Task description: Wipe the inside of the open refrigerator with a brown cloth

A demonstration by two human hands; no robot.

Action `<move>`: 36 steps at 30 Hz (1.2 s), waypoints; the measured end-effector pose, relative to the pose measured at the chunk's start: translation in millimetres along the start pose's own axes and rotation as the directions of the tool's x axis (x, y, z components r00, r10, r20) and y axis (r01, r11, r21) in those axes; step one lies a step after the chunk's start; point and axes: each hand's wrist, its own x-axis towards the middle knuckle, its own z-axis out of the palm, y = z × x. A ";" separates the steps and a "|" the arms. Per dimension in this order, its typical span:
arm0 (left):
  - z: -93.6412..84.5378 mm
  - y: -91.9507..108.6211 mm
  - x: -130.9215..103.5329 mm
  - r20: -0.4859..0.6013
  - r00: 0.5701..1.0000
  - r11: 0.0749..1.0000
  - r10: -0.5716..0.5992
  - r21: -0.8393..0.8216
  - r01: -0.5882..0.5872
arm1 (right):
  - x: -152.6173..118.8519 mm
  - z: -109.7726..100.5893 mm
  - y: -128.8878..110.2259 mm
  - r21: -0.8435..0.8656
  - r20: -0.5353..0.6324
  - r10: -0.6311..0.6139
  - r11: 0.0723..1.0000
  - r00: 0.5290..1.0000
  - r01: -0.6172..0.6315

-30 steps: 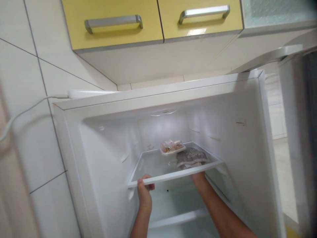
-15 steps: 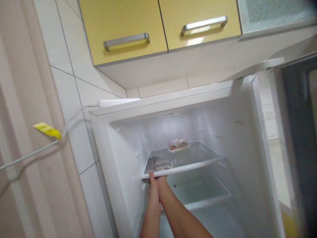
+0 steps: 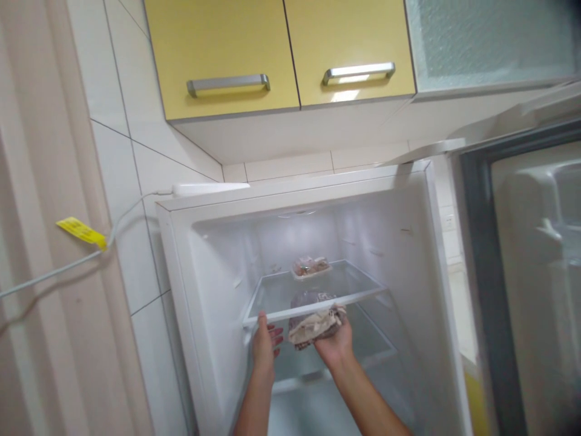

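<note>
In the head view, my right hand [image 3: 336, 342] holds a crumpled beige-and-dark patterned cloth [image 3: 313, 327] from below, under the front edge of the upper fridge shelf [image 3: 363, 298]. Part of the cloth shows through the glass of that shelf. Left of it, apart from the cloth, my left hand [image 3: 265, 344] has its fingers spread. Its thumb overlaps the left front corner of the shelf; whether it presses there I cannot tell. A wrapped food tray [image 3: 311, 267] sits at the back of the upper shelf.
The fridge [image 3: 186, 260] stands open, its door [image 3: 481, 242] swung out to the right. A lower shelf [image 3: 363, 362] lies beneath the upper one. Yellow cabinets [image 3: 227, 42] hang above. At left, a white cable [image 3: 49, 277] with a yellow tag [image 3: 82, 232] runs past a curtain [image 3: 40, 151].
My hands, close together under the shelf's left corner before, are now apart. My right hand has moved right with the cloth. The view has shifted, showing more of the door.
</note>
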 end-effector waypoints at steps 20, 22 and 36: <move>8.9 -0.3 13.2 0.038 0.997 0.997 0.061 -0.059 -0.059 | -85.8 -31.0 -102.5 -0.007 -0.183 -0.216 0.976 0.959 0.219; 9.3 -0.2 12.0 0.028 0.997 0.996 0.067 -0.059 -0.065 | -70.9 -18.3 -98.8 -0.016 -0.152 -0.219 0.976 0.964 0.219; 13.0 -2.9 18.8 -0.003 0.992 0.991 0.126 -0.054 -0.126 | 5.8 -6.6 -84.5 0.022 -0.012 -0.106 0.994 0.994 0.106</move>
